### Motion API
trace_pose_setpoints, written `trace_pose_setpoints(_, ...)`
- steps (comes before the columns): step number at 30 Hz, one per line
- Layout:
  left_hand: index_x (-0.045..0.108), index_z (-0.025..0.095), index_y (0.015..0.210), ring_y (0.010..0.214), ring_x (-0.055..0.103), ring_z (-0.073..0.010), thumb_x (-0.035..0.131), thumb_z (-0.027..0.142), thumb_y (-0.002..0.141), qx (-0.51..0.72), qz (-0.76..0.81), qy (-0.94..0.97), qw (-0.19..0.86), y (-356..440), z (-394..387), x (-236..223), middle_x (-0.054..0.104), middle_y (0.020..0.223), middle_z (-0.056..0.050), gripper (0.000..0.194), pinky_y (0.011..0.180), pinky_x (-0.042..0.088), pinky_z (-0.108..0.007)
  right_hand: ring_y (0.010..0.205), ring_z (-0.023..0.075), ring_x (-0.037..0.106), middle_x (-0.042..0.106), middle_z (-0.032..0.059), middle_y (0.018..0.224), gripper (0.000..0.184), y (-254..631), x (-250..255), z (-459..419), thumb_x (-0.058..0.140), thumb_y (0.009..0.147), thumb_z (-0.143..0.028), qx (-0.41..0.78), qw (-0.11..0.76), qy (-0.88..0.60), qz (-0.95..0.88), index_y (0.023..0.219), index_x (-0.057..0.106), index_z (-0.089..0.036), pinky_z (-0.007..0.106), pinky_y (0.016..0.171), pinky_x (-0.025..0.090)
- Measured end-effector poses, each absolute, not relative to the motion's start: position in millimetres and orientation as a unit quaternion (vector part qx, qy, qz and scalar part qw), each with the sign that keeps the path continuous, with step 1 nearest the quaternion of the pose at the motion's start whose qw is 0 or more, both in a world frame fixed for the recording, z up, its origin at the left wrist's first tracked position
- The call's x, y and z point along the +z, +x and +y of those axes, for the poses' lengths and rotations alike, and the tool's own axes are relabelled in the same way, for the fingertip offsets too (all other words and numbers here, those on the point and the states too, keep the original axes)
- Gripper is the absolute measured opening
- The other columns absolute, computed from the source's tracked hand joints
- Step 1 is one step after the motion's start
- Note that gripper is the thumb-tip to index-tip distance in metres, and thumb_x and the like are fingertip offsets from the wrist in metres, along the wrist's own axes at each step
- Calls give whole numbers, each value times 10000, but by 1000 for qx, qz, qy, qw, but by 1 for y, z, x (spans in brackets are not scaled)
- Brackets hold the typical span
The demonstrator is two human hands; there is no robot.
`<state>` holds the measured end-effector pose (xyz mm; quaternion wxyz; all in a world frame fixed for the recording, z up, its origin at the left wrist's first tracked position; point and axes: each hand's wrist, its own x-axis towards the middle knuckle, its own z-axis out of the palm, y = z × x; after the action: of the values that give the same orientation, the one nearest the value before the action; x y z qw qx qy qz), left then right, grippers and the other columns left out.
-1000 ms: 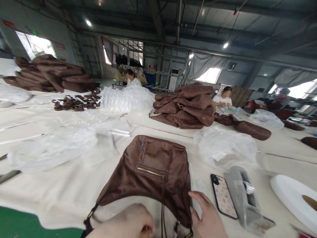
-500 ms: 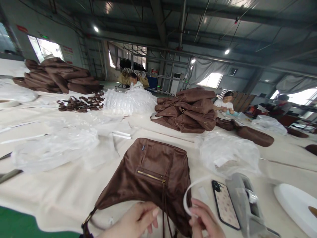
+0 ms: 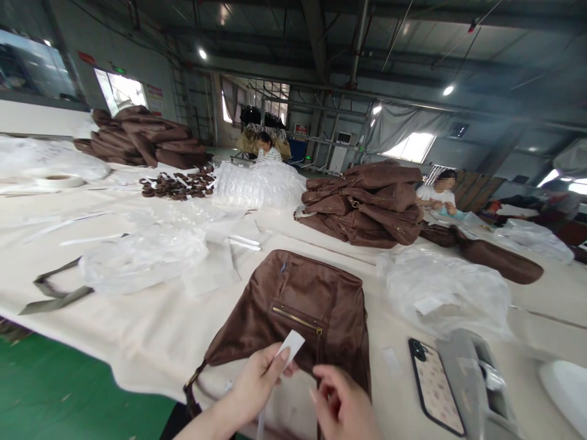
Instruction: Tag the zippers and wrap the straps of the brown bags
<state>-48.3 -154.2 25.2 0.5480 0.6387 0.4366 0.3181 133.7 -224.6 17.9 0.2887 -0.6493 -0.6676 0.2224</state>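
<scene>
A brown shoulder bag lies on the table before me, its brass front zipper facing up and its strap end toward me. Over the bag's lower edge, my left hand pinches a white strip between thumb and fingers. One end of the strip juts out past the fingertips, and a thin white length hangs below the hand. My right hand is just to the right, above the bag's lower part. Its fingers are curved and apart, with nothing visible between them.
Right of the bag lie a phone, a grey tape dispenser and a clear plastic bag. Brown bags are piled behind, near stacked plastic bags. Co-workers sit beyond the table. Green floor shows at lower left.
The white strip, earlier a loop in my right hand, is now in my left hand. My right hand has moved left and let go of it. The view has turned slightly left.
</scene>
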Motion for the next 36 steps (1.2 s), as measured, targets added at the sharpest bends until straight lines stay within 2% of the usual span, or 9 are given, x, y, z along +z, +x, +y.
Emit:
trace_pose_setpoints(2,583,150,697,797,547,-179,414,617,870,337,423,694,475,-57,-152,34,570,769,-45,526,735,427,-276,607,200,603,657,43,678,306,143,17,-200,590,816,-466,188,268,-713,-621,966,691,-219,285,570,427)
trace_pose_setpoints(5,553,146,673,668,448,-138,473,600,847,327,420,695,484,-69,-149,45,449,665,7,493,632,379,-242,549,173,540,584,16,565,221,144,10,-173,670,738,-416,217,257,-724,-602,765,670,-197,268,528,349)
trace_pose_setpoints(7,511,153,692,626,391,-114,537,605,808,336,424,663,518,-78,-147,48,409,649,28,467,576,344,-218,458,113,425,473,-36,479,252,138,8,-163,680,726,-405,326,307,-679,-582,626,595,-190,242,476,277)
trace_pose_setpoints(10,490,157,717,613,365,-96,621,582,763,356,439,630,532,-93,-145,45,418,660,36,447,551,315,-196,394,59,253,339,-97,428,348,126,17,-158,694,723,-483,558,411,-553,-462,633,553,-178,219,424,188)
trace_pose_setpoints(12,499,150,694,597,357,-92,647,574,744,345,452,631,527,-103,-144,42,419,639,35,452,536,295,-196,399,46,254,360,-106,448,344,122,29,-160,760,684,-461,663,444,-469,-379,730,598,-161,201,418,190)
trace_pose_setpoints(14,502,143,651,585,348,-91,642,574,749,324,461,641,521,-112,-145,38,406,614,33,464,526,282,-203,442,45,361,459,-74,516,336,120,41,-164,828,636,-388,705,460,-420,-340,783,645,-148,184,441,260)
trace_pose_setpoints(19,486,139,580,578,338,-84,593,522,814,280,441,701,485,-132,-154,34,369,598,34,462,524,267,-206,587,71,538,664,16,824,212,123,48,-171,845,646,-279,707,537,-374,-270,768,703,-180,193,547,442)
trace_pose_setpoints(24,549,131,599,574,361,-84,582,460,846,240,433,745,448,-136,-163,37,407,588,34,412,533,277,-206,566,79,586,673,0,736,249,120,41,-170,868,613,-270,670,579,-411,-217,789,719,-178,165,504,473)
trace_pose_setpoints(36,552,137,621,575,335,-89,572,389,848,214,443,759,426,-126,-166,42,373,590,43,340,538,255,-214,617,131,640,669,10,715,386,109,26,-170,841,620,-430,603,527,-509,-315,846,701,-150,226,588,536)
